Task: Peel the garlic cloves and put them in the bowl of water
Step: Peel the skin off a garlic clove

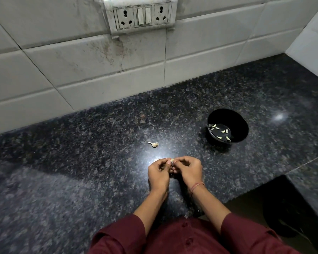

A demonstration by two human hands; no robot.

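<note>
A tiled wall (62,61) with a socket plate (142,15) stood at the far side. Below it a dark speckled stone desk (81,162) filled most of the view, glossy under a light. A person in a maroon shirt (182,239) stood at the near edge, both forearms reaching forward.

A black bowl (241,125) sat on the desk to the right and farther off than the hands, well apart from them. It held water and several pale peeled cloves (222,132), likely parked there so each finished one could be dropped in with a short reach.

The left hand (159,172) and right hand (188,170) met near the middle of the desk, just above it. Their fingers (180,159) were curled inward, tips pressed together, pinching one small clove (172,160) between both hands. It seemed one hand steadied it while the other worked at the skin; how much skin remained was too small to tell.

A garlic scrap (153,143), a stem or husk, lay on the desk just beyond the hands to the left, apparently set aside as waste.
</note>
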